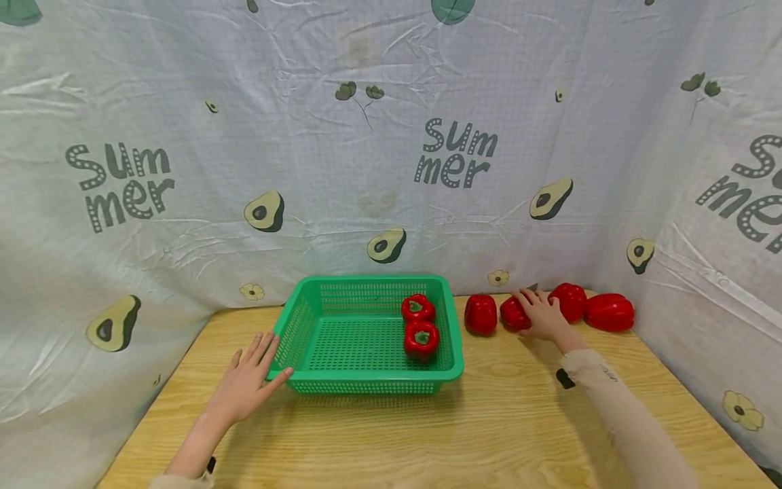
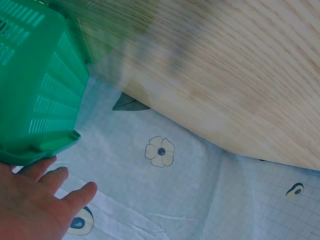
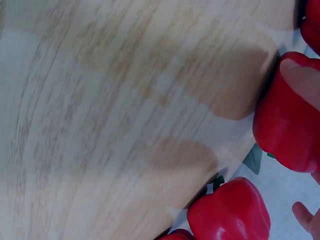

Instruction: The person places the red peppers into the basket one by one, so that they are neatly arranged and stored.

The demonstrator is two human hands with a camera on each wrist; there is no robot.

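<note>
A green plastic basket (image 1: 366, 375) sits on the wooden table, with two red bell peppers inside, one (image 1: 418, 309) behind the other (image 1: 421, 341) along its right side. My left hand (image 1: 247, 380) touches the basket's left rim with its fingers spread and straight. Right of the basket, my right hand (image 1: 544, 318) grips a red bell pepper (image 1: 513, 314) that lies in a row. In the right wrist view the thumb lies across this pepper (image 3: 282, 125), and part of the hand is out of frame.
One bell pepper (image 1: 480, 314) stands between the basket and my right hand. Two more, one upright (image 1: 569, 303) and one lying (image 1: 609, 312), are at the row's right end. A printed cloth (image 1: 318, 204) hangs behind the table (image 1: 379, 441) and along its sides.
</note>
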